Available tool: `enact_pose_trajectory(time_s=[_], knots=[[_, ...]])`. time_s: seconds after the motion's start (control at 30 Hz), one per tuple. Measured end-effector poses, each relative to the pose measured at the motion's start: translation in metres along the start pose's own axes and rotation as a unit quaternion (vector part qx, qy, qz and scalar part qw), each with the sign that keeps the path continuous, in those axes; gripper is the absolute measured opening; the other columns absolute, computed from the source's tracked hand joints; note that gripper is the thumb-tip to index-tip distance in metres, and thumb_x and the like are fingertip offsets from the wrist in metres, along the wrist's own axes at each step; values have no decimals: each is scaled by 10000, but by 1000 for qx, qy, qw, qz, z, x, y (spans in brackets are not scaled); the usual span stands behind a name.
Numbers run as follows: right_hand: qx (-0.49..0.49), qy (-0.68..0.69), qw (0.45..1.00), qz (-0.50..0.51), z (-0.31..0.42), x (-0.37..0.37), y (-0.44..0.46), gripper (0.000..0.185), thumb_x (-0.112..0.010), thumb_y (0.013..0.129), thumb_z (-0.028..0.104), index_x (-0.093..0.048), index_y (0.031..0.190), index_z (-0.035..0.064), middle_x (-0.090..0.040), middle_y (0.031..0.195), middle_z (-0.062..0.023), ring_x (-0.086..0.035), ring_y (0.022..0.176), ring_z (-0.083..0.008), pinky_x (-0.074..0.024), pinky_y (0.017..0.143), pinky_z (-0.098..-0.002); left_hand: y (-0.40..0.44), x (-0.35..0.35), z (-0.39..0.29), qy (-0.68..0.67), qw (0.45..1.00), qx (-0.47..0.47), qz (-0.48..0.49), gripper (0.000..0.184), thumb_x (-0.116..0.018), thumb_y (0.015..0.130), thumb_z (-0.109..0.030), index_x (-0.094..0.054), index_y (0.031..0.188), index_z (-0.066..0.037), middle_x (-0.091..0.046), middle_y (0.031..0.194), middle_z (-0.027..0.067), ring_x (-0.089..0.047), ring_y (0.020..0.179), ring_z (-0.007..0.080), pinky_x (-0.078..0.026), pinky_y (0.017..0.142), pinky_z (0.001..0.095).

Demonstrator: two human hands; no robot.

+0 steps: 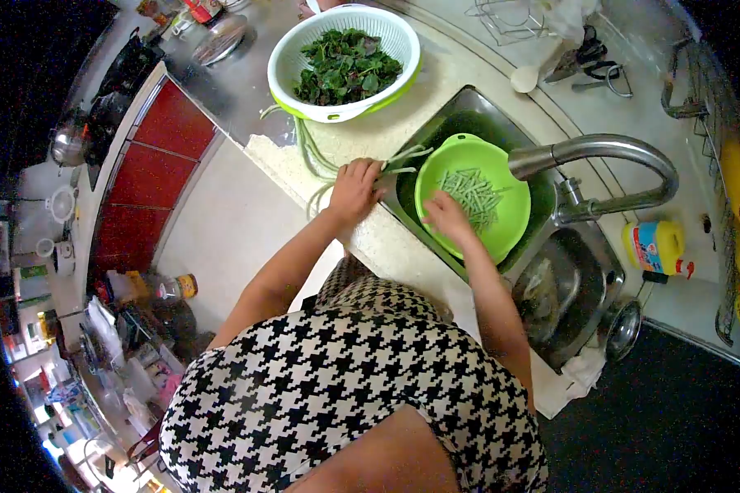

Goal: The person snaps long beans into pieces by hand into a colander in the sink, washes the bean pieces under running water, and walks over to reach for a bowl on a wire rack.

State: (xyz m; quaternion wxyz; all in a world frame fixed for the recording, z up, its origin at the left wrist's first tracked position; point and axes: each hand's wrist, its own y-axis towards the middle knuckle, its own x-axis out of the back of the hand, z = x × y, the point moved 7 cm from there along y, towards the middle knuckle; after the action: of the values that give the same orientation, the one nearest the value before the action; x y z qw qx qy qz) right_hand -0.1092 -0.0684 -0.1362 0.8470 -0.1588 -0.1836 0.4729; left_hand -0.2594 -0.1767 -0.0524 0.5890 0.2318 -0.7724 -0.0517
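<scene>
Left hand (356,191), at bowl's (515,204) 9 o'clock, curls round long beans (311,154), likely steadying them on bench (275,164) edge. Right hand (447,215) at bowl's 8; can't tell if fingers pinch. Bowl's in sink (467,105), probably catching bean pieces (472,194).

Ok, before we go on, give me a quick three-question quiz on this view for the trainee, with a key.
1. Which hand is over the green bowl in the sink?
2. True or false: the leaves are in that bowl.
3. Fill in: the left hand is at the ____, beside the sink.

Key:
1. The right hand.
2. False; they are in the white colander on the counter. The bowl holds cut beans.
3. Long beans.
</scene>
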Motion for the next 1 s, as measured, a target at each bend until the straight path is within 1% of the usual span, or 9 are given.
enact_pose_trajectory(time_s=[0.17,0.33,0.43,0.47,0.6,0.7,0.73,0.83,1.0], knots=[[2,107,994,-9,16,-33,32,417,-464,854,189,-368,1236,54,-565,995,-123,-588,745,-155,-460,517,-243,-7,-24,4,31,996,-9,82,298,-586,625,-107,-507,908,-53,-464,875,111,-465,830,274,-393,711,365],[161,-96,974,-128,10,-28,48,329,-531,770,36,-447,1084,85,-542,922,-112,-533,796,-232,-438,687,-330,-9,-18,3,43,995,-5,88,183,-533,653,-115,-495,821,-52,-460,850,115,-470,811,277,-406,671,373],[264,-213,922,-189,31,-21,23,290,-513,807,83,-457,1092,81,-549,823,-76,-543,652,-151,-441,532,-274,-23,-22,3,37,996,-3,78,140,-515,698,-136,-483,809,-57,-472,823,113,-498,755,282,-411,661,375],[138,-41,983,-116,13,-21,28,248,-513,811,81,-457,1053,65,-539,791,-61,-536,615,-127,-430,500,-256,-25,-25,2,26,997,-2,74,130,-525,728,-154,-476,810,-65,-498,773,112,-523,666,294,-421,618,390],[83,82,987,-108,11,-8,3,145,-516,819,85,-458,945,43,-543,739,-35,-524,556,-84,-407,455,-206,-21,-3,-22,-93,991,56,72,165,-568,736,-181,-473,788,-57,-515,662,133,-535,593,318,-423,532,414],[168,-11,977,-131,26,1,-22,144,-515,818,74,-487,954,34,-568,774,-47,-544,582,-100,-434,485,-220,-25,-10,-26,-132,987,61,69,182,-583,736,-208,-482,770,-61,-518,657,137,-538,602,321,-423,525,408],[203,-61,965,-154,26,0,-28,165,-517,818,78,-512,974,27,-587,817,-65,-560,614,-120,-461,532,-238,-25,-10,-31,-112,974,93,171,270,-567,762,-244,-542,971,-74,-579,824,156,-567,731,343,-461,605,394],[202,-98,960,-166,17,-1,-41,191,-532,794,103,-500,974,49,-585,829,-138,-569,734,-257,-449,653,-344,-26,-3,-44,-154,981,71,97,206,-577,763,-259,-506,793,-68,-546,683,134,-548,616,324,-429,526,400],[160,-40,967,-194,6,6,-61,165,-531,797,70,-495,953,31,-574,806,-97,-547,674,-168,-436,600,-282,-39,-15,-52,-177,955,139,195,294,-606,743,-344,-507,750,-67,-541,642,142,-535,578,336,-406,496,399]])
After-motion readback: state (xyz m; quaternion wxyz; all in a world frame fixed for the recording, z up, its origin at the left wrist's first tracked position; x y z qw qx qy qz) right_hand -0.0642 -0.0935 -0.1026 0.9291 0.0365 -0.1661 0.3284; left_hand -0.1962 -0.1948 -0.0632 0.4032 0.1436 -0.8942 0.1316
